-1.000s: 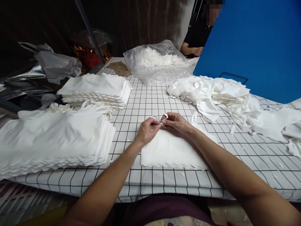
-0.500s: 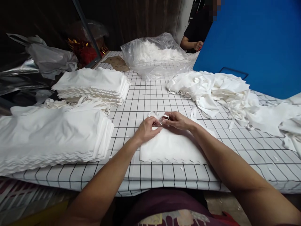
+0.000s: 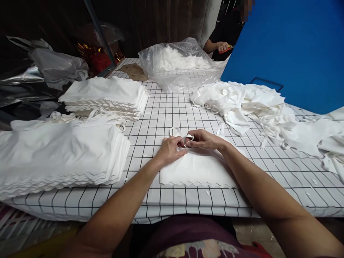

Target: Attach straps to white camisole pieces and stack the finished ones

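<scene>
Near the table's [image 3: 242, 200] front edge, our left hand [image 3: 170, 149] and right hand [image 3: 204, 139] had dropped lower than a second earlier, both pinched together on the white strap loop [image 3: 188, 138] above the flat scalloped cloth piece [image 3: 196, 168]; threading seemed nearly done.

Even, soft overhead light, dim dark background, sharp centre, wide-angle bending at the edges, faint shadows.

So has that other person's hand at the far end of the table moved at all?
Yes. The co-worker's hand has shifted left, away from the blue panel, now holding something red.
</scene>
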Demonstrator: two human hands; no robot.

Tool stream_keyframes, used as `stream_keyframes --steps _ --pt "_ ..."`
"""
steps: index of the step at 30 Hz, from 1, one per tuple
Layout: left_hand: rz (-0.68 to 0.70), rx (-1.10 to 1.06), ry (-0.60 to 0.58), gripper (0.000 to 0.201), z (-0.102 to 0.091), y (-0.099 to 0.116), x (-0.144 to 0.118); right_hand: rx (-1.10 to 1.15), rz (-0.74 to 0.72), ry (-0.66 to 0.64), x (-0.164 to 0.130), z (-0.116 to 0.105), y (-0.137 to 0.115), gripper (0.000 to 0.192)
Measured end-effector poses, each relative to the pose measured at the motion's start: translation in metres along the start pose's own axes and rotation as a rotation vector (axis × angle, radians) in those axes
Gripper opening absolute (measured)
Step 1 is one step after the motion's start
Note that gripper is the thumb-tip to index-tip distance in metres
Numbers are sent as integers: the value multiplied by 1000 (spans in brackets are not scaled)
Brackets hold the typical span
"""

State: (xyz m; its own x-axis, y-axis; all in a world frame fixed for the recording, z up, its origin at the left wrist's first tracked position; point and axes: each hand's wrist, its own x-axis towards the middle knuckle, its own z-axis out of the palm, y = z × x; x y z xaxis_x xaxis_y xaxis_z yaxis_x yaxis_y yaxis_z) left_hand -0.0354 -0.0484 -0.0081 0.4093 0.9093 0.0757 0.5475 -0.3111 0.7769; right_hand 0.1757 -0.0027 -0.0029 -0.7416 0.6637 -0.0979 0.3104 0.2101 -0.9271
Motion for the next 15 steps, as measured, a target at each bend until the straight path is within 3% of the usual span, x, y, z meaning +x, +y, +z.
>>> stream_keyframes --steps 4,8,15 --pt "12 23 -5 10 2 -2 1 50 -9 13 0 2 -1 28" --pt "59 75 -3 21 4 -3 2 72 -20 -8 1 4 -4 30" --pt "32 65 9 25 5 -3 2 -105 -61 -32 1 2 -2 29"
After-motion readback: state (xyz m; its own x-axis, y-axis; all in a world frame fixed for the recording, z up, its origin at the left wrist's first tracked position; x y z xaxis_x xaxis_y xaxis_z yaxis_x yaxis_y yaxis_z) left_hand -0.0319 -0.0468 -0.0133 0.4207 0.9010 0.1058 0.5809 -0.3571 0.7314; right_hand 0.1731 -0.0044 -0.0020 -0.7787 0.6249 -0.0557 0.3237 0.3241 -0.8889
